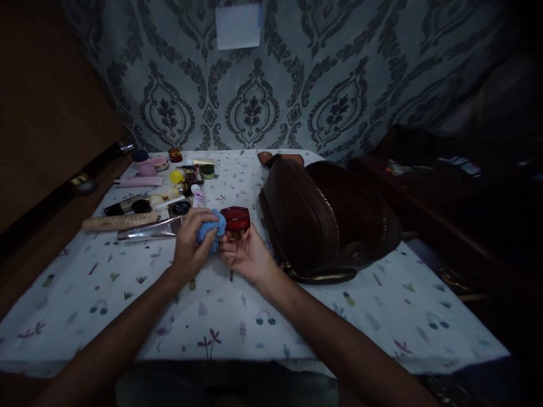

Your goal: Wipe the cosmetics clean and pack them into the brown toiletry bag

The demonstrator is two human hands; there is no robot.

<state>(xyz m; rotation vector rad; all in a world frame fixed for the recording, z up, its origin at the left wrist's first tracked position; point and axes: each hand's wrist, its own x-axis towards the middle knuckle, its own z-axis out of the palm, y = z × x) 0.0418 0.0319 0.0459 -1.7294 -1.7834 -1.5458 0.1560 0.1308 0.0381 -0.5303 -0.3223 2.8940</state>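
My left hand (195,240) is closed around a crumpled blue cloth (211,229), which touches or nearly touches the side of a red cosmetic jar (235,220). The jar has a dark red faceted lid and a gold-coloured base. It rests in the fingers of my right hand (250,257), palm turned up, above the table. Just left of my left hand lies a silvery-pink squeeze tube (150,229). A brown leather bag (305,220) lies to the right of my right hand, its zipped top open and its inside dark.
Several cosmetics are grouped at the table's left, including a beige tube (119,221), a pink tube (139,181) and a small red-and-gold jar (175,154). A patterned white cloth (237,333) covers the table. Wooden furniture (51,113) borders the left side; patterned wall covering (252,107) stands behind.
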